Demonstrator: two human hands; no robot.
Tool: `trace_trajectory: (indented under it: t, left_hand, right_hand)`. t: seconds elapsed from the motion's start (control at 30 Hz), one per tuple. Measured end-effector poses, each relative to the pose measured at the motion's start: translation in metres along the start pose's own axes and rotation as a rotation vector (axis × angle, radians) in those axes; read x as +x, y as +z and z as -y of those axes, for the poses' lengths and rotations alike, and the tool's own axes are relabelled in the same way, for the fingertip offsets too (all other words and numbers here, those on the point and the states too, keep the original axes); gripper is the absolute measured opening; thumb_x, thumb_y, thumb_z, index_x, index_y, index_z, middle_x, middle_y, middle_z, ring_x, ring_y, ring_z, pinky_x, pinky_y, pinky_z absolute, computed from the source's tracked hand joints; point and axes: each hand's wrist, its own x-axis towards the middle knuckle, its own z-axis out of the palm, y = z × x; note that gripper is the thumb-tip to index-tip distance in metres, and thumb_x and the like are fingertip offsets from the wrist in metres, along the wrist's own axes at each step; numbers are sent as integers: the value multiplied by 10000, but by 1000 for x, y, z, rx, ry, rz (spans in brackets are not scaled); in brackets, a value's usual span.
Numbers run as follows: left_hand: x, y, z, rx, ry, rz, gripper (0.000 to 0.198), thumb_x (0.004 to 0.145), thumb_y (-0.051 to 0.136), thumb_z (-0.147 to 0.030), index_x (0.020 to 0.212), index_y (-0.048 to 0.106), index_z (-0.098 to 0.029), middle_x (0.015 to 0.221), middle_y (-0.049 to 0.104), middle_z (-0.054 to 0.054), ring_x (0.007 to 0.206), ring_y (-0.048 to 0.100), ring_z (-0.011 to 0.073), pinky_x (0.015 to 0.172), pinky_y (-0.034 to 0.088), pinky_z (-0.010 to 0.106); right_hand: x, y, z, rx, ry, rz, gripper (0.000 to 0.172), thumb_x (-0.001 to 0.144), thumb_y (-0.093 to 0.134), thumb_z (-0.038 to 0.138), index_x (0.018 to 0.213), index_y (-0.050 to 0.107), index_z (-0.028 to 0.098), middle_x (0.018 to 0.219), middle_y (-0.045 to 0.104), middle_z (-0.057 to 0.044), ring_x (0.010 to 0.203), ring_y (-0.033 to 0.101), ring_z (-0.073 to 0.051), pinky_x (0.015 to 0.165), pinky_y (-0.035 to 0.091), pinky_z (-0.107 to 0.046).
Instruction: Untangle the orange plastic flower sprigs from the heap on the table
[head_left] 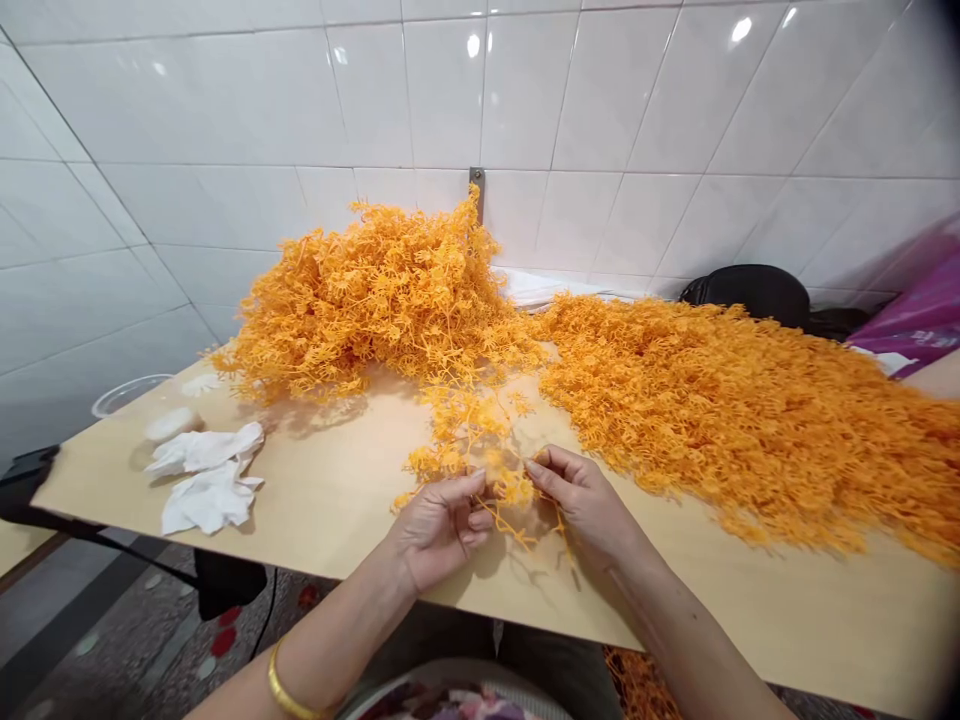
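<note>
Here we are at the pale wooden board (322, 530): our left hand (439, 530) and right hand (581, 500) are both closed in a pinch on an orange branching sprig (469, 440), near the front edge. Its long axis runs front to back, reaching toward the heaped orange pile (375, 300). Both hands seem to share one stem, though it's hard to see. Another orange mass (735, 430) spreads right; crumpled white tissues (202, 480) lie left.

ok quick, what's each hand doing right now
Left hand: closed, fingers pinching an orange sprig.
Right hand: closed, pinching the same sprig.
</note>
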Motion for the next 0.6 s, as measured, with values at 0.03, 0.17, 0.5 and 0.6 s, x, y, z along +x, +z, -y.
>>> trace_trajectory:
  t: [0.03,0.17,0.5,0.6]
  left_hand:
    - [-1,-3,-3,-29,10,14,129,678,572,-166,671,445,-138,577,486,-16,387,323,19,358,199,142]
    - [-8,-16,-23,16,42,-23,177,751,493,-195,613,396,-144,489,380,-51,341,243,12,327,144,133]
    - [-27,-19,-46,786,740,-519,359,645,620,-305,971,540,-177,635,530,-15,466,455,69,420,315,181]
    - [-38,-8,-27,1085,1098,-576,326,675,590,-267,996,555,-219,845,560,38,629,517,114,554,393,227]
  right_hand:
    - [0,-4,-2,-4,10,-28,274,721,539,365,577,408,173,511,349,66,438,303,-50,417,238,-188]
    - [0,-22,-5,-56,37,-120,283,730,520,372,566,385,185,473,342,70,409,326,-58,403,250,-196]
    - [-5,-37,-8,-241,-11,-11,189,736,509,337,645,495,171,542,380,51,462,359,-67,445,291,-210]
    - [-6,-37,-8,-244,-21,-11,171,743,498,326,671,507,171,549,384,49,474,360,-71,455,286,-211]
